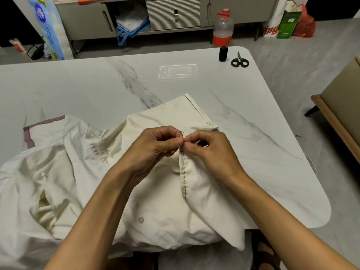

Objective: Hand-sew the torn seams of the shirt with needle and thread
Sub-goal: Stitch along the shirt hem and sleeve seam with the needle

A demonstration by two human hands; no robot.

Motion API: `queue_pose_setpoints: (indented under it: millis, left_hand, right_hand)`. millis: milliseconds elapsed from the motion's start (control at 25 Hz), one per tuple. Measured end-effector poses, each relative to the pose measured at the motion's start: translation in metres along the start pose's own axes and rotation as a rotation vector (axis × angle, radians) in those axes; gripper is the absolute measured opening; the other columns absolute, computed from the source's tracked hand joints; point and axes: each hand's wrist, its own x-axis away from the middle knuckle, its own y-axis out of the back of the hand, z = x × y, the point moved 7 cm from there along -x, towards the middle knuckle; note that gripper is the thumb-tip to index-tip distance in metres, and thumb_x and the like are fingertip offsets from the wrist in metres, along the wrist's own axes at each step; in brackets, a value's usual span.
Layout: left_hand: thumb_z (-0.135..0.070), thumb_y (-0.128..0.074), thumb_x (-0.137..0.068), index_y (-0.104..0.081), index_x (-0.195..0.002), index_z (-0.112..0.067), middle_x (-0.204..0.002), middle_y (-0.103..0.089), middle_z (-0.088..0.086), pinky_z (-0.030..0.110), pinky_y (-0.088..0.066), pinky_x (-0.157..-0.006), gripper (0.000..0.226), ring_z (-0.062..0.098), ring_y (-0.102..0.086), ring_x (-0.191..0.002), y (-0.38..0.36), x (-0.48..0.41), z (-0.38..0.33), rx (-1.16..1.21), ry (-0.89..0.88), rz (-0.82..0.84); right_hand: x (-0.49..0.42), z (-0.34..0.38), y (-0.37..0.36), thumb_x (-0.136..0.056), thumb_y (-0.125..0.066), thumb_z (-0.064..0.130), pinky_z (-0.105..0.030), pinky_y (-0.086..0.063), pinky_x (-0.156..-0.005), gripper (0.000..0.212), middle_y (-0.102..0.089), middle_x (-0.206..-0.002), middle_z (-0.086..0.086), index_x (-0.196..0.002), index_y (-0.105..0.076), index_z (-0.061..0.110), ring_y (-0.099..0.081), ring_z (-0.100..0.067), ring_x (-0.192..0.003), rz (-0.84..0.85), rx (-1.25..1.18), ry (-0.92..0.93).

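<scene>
Left hand (155, 146) has its fingers curled, with thumb and forefinger pinching the shirt fabric at the top end of the seam (183, 172). Right hand (211, 151) is also curled, its thumb and fingertips pinching the dark thread (183, 134) just beside the left thumb; the two hands are touching. The thread makes a small loop above the fingertips. Needle too small to make out.

The seam runs down from the hands as a line of dark stitches along a folded edge. Cream shirt (152, 207) lies crumpled on the marble table (253, 117), at the near edge, with a sleeve stretching away behind the hands.

Black thread spool (223, 53) stands at the far right corner, scissors (240, 61) just beside it. Plastic bottle (223, 28) on the floor beyond.
</scene>
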Motion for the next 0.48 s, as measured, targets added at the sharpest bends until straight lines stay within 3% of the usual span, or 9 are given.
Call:
queue_pose_setpoints:
  millis: [80,240,480]
  left_hand:
    - [-0.016,-0.072,-0.076,-0.07,-0.077,-0.012,-0.069,-0.058,0.001,0.027,-0.037,-0.071,0.005,0.013,-0.045,-0.066,0.0045,0.0019,0.0001,-0.061,-0.009,0.005]
    - [-0.01,-0.071,-0.079,-0.071,-0.078,-0.009,-0.071,-0.064,0.001,0.025,-0.042,-0.072,0.001,0.012,-0.051,-0.066,0.0072,0.0047,-0.0008,-0.12,-0.022,0.01]
    - [-0.006,-0.069,-0.087,-0.072,-0.08,-0.008,-0.076,-0.066,0.004,0.026,-0.044,-0.075,0.007,0.013,-0.052,-0.07,0.008,0.0068,-0.0043,-0.155,-0.021,0.011]
  right_hand:
    - [-0.001,0.0,0.0005,-0.083,-0.075,0.016,-0.025,-0.049,-0.072,0.002,-0.073,-0.077,0.005,-0.082,-0.077,0.016,-0.059,-0.003,-0.067,0.028,0.025,-0.004]
    - [-0.002,0.0033,-0.0005,-0.087,-0.071,0.012,-0.019,-0.046,-0.074,0.009,-0.072,-0.077,0.007,-0.08,-0.074,0.017,-0.062,-0.003,-0.072,0.092,0.063,-0.015]
    - [-0.0016,0.0039,-0.0026,-0.091,-0.065,0.01,-0.031,-0.052,-0.093,0.011,-0.075,-0.087,0.002,-0.083,-0.073,0.012,-0.069,-0.012,-0.091,0.148,0.056,-0.036]
